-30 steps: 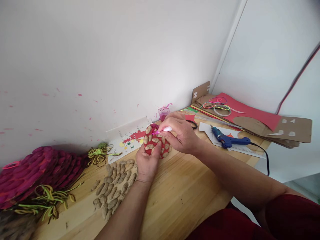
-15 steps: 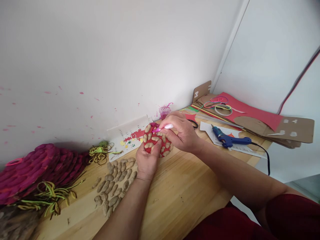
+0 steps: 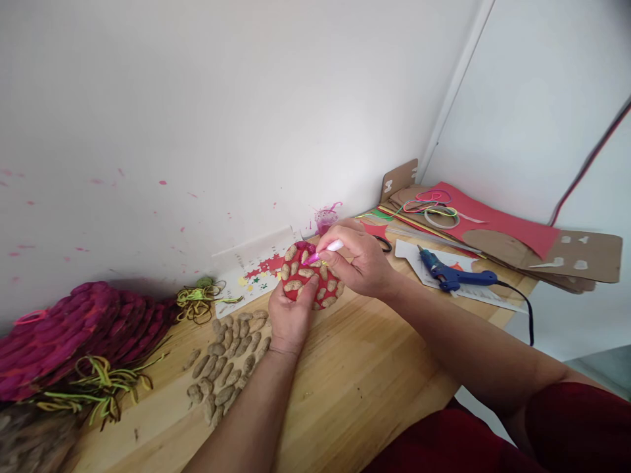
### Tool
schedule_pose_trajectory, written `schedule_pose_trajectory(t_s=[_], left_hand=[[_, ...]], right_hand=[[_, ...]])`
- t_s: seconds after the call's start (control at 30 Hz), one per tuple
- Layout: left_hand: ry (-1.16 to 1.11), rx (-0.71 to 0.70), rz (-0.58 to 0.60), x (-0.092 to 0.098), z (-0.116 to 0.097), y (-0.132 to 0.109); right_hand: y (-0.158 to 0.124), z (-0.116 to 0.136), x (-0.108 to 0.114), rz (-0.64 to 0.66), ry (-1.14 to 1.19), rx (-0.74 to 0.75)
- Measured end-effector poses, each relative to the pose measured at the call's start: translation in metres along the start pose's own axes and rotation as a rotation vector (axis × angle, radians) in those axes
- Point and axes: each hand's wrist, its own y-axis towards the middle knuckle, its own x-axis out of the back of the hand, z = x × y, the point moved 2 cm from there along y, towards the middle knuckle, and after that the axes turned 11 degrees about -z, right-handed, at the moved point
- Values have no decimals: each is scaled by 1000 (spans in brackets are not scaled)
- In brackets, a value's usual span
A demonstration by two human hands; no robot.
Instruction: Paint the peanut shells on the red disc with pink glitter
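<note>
Red disc (image 3: 315,286) studded with peanut shells (image 3: 293,286) sits gripped in the left hand (image 3: 290,322), centre frame. The right hand (image 3: 359,263) pinches a pink-tipped brush (image 3: 331,247). Paint may smear the left thumb (image 3: 309,293), which lies close beside the tip.

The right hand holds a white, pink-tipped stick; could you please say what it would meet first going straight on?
Probably the round red piece covered with peanut shells, held by the left hand: the white, pink-tipped stick in the right hand points at its upper part, perhaps touching; depth is unclear.
</note>
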Motion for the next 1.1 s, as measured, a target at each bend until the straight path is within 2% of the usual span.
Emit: schedule_pose_trajectory(t_s=[0.17,0.33,0.53,0.7,0.97,1.1], left_hand=[[-87,31,22,-1,8,1],[-42,-1,22,0,8,1],[-59,24,14,1,7,2],[-46,16,8,2,10,2],[-65,50,26,0,7,2],[-91,56,29,0,9,3]], right_hand=[[0,0,2,-39,-5,-28],[-2,-1,-2,-2,-29,-19],[-1,-1,0,-42,-37,10],[-4,-2,-4,-6,-25,-30],[-2,-3,0,-79,-42,-60],[-3,-4,-1,-39,-21,-63]])
